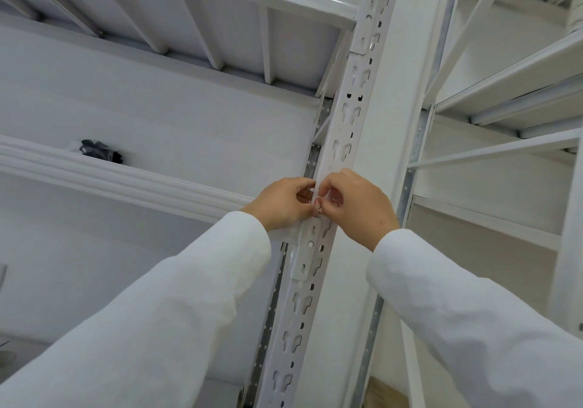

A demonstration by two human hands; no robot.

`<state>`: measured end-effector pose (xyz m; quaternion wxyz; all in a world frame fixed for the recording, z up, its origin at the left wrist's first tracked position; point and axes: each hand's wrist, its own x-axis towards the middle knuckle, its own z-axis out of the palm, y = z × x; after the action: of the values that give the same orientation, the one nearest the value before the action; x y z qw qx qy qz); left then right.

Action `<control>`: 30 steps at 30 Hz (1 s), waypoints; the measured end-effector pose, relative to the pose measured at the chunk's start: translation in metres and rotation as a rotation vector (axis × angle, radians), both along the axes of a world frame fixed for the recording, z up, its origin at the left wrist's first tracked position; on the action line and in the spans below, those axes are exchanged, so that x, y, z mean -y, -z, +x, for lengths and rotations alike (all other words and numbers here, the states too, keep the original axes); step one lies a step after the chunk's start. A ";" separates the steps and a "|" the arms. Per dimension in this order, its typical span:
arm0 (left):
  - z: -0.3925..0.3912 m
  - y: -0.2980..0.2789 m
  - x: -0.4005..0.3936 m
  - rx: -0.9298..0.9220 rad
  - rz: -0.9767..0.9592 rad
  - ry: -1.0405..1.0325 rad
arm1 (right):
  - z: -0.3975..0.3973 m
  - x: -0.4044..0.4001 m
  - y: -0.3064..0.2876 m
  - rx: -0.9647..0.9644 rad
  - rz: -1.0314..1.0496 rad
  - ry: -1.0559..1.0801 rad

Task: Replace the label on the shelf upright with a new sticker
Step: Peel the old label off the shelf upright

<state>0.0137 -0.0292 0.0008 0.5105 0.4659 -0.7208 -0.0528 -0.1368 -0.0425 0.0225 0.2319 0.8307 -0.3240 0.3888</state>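
Observation:
A white slotted shelf upright (342, 142) runs diagonally up the middle of the head view. A small sticker (318, 205) with red and dark marks lies on the upright, mostly hidden by fingers. My left hand (280, 202) pinches at the sticker's left side, fingers curled. My right hand (356, 202) pinches at its right side, thumb and forefinger meeting the left hand's fingertips. Both hands touch the upright where a horizontal shelf beam (126, 180) joins it. Whether the sticker is stuck down or lifted off I cannot tell.
White shelf decks and beams (239, 26) sit overhead and to the right (511, 92). A small dark object (99, 150) lies on the left shelf behind the beam. A white wall column (388, 142) stands right of the upright.

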 end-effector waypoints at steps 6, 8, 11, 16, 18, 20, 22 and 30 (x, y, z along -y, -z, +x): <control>0.000 -0.001 0.000 0.025 -0.012 0.005 | 0.001 0.000 -0.002 -0.021 0.011 0.032; 0.001 0.000 0.001 0.028 -0.016 0.007 | 0.002 -0.002 -0.003 -0.047 0.013 0.063; 0.001 0.000 0.001 0.021 -0.015 0.015 | 0.005 -0.004 -0.006 -0.114 -0.041 0.107; -0.001 0.000 -0.003 0.041 -0.039 0.011 | 0.010 0.001 -0.003 -0.228 -0.276 0.209; -0.001 0.000 -0.005 0.039 -0.044 0.004 | 0.011 0.008 0.001 -0.186 -0.437 0.215; -0.001 0.000 -0.005 0.035 -0.041 0.000 | 0.011 0.012 0.003 -0.150 -0.549 0.205; -0.001 0.000 -0.005 0.034 -0.036 0.003 | 0.013 0.015 0.004 -0.177 -0.588 0.233; -0.001 0.000 -0.004 0.035 -0.017 0.022 | 0.006 0.014 0.002 -0.114 -0.490 0.167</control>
<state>0.0132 -0.0254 0.0004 0.5011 0.4544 -0.7352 -0.0442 -0.1305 -0.0568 0.0209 0.4754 0.7408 -0.2739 0.3876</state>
